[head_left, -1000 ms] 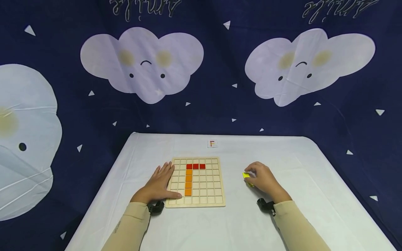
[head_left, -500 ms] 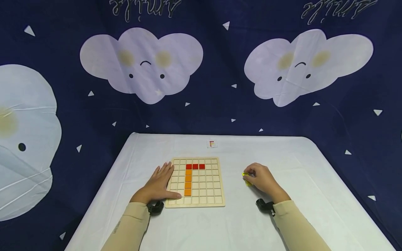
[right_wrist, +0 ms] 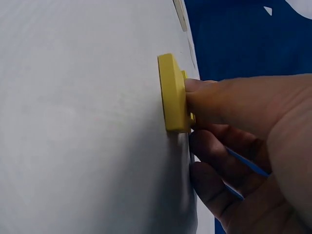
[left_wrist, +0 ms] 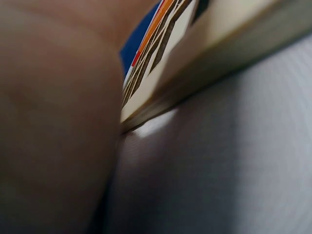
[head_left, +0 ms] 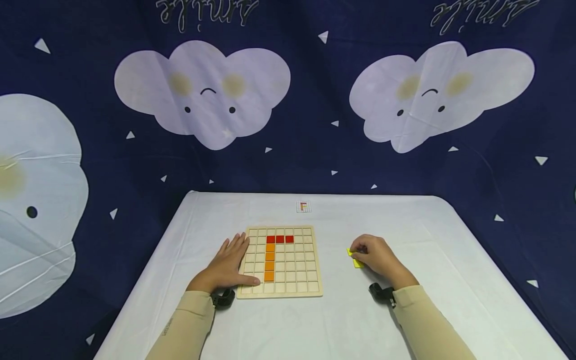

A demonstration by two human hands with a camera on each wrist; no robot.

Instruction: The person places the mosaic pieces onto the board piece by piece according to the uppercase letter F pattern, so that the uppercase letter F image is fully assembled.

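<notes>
My left hand [head_left: 225, 265] rests on the left edge of a wooden grid board [head_left: 297, 289], fingers spread and thumb straight over the near-left squares. Set in the board are red tiles [head_left: 280, 239] in a short row, with orange tiles [head_left: 269, 256] in a column below the leftmost one. To the right of the board, my right hand [head_left: 374, 252] pinches a small yellow tile [head_left: 349, 252] between thumb and fingers, low over the table. Another yellow tile [right_wrist: 170, 92] lies just on the near side of the thumb. The fingers partly hide the pinched tile.
A small card [head_left: 303, 206] printed with a coloured grid pattern lies at the far side of the white-covered table [head_left: 405, 215]. Behind the table hangs a dark blue cloth [head_left: 310, 165] with clouds and triangles.
At my right hand the yellow tiles have shifted slightly apart, and more of the nearer one shows. The right hand has barely moved. My left hand and the board are still.
</notes>
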